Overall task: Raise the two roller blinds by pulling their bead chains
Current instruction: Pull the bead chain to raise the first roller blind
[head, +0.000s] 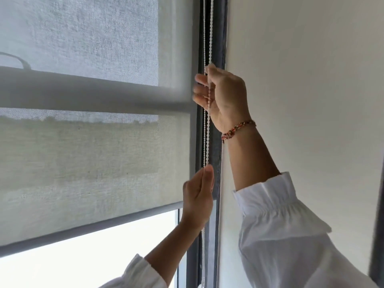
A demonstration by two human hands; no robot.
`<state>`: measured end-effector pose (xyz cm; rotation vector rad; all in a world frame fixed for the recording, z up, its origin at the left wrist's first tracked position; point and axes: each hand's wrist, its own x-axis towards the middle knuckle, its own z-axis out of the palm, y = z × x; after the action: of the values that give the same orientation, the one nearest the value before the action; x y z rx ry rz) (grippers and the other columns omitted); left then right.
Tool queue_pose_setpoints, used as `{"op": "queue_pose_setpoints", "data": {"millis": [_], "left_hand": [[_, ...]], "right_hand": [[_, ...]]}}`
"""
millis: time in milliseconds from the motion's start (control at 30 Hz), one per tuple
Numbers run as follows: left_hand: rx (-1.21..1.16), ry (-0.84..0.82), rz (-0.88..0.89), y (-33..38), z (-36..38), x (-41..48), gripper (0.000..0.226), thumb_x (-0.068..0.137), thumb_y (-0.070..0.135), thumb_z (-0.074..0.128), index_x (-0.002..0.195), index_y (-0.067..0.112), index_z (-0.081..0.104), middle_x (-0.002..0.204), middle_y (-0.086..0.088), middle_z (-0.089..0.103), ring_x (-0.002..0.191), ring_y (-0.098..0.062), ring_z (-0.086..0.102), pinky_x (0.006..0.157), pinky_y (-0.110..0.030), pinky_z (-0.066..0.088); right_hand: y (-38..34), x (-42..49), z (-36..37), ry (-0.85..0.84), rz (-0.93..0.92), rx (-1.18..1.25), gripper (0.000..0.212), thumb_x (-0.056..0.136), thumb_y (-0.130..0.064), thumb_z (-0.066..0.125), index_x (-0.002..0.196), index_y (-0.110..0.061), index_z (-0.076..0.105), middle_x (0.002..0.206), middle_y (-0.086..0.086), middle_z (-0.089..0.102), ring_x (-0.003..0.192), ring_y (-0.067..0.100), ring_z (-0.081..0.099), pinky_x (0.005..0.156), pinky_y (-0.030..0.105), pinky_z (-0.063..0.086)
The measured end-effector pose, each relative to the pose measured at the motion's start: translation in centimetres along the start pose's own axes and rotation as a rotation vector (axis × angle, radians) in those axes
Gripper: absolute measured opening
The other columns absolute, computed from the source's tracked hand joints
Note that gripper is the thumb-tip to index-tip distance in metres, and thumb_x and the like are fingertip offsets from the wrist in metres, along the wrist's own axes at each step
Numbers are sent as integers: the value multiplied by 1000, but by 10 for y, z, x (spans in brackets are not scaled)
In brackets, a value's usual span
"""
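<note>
A grey see-through roller blind [93,167] covers most of the window, its bottom bar [87,226] slanting across the lower pane. White bead chains [206,142] hang down the dark frame at the blind's right edge. My right hand [222,96], wearing a red braided bracelet, is high up with thumb and fingers pinched on a chain strand. My left hand [198,198] is lower, its fingers curled around the chain from the left; the grip itself is hidden behind the hand. A second blind cannot be told apart in this view.
A plain cream wall [301,80] runs along the right of the window. The dark window frame [216,152] stands between chains and wall. Bright uncovered glass [93,262] shows below the blind's bar. White ruffled sleeves cover both forearms.
</note>
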<state>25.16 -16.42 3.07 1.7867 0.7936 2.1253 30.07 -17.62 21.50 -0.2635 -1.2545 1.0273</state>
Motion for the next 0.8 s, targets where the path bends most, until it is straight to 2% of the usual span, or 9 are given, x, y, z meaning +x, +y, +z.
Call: {"op": "queue_pose_setpoints", "data": {"millis": [67,200,267,367,533,567,633,700,800], "left_hand": [[-3,-22,-30,-8,-4,-6,38,83,49,39,52,29,33,43,10,32,45,-5,24,47,-28,20],[-74,-228,-161,-20,-18,2,44,78,64,43,48,30,43,44,11,36,44,-5,28,44,-19,25],[-85,-272,-239,-12,-23,16,54,74,77,34,60,30,57,56,8,52,50,-8,46,49,-17,39],[-181,-170,-297,14,-24,54,55,92,56,18,95,23,62,90,2,68,81,-4,65,76,-22,49],[-159,-179,-143,79,-15,112,40,99,32,27,122,9,51,103,0,64,97,-12,63,90,-24,49],[-154,-193,-130,90,-12,120,35,99,30,29,117,11,52,103,-3,64,95,-15,64,87,-26,50],[-178,-224,-151,108,-3,130,26,99,29,33,105,14,53,84,-1,62,71,-15,60,63,-23,50],[-172,-196,-208,113,7,133,29,98,32,34,91,14,56,55,6,45,45,-7,37,40,-18,29],[-143,-122,-171,106,21,127,43,98,33,34,59,19,40,43,5,26,31,-6,19,33,-14,15]], "right_hand": [[11,1,2,121,-52,-41,20,93,-16,48,89,-6,64,58,-7,46,41,1,38,40,16,31],[36,-9,-5,311,-350,-244,25,91,-24,50,90,-8,69,56,-21,44,59,-2,40,65,25,35],[46,-19,-10,338,-430,-337,26,93,-22,48,93,-6,69,60,-20,44,59,-1,42,65,28,37],[64,-33,-20,357,-507,-449,24,94,-19,46,91,-9,68,66,-12,55,59,-2,48,62,24,41],[103,-58,-34,367,-621,-492,24,92,-18,47,85,-7,68,66,-5,59,53,-5,50,54,4,36],[108,-63,-35,363,-651,-498,26,91,-17,47,83,-4,67,64,-5,57,52,-7,50,52,2,34],[117,-70,-40,344,-696,-510,27,88,-14,46,80,0,67,62,-4,56,53,-12,50,52,-1,33],[124,-74,-43,327,-728,-531,27,87,-14,47,78,1,67,63,-5,58,55,-14,51,53,-2,34],[128,-74,-49,283,-658,-481,29,87,-22,48,77,-4,68,59,-9,59,48,-6,50,49,2,34]]}}
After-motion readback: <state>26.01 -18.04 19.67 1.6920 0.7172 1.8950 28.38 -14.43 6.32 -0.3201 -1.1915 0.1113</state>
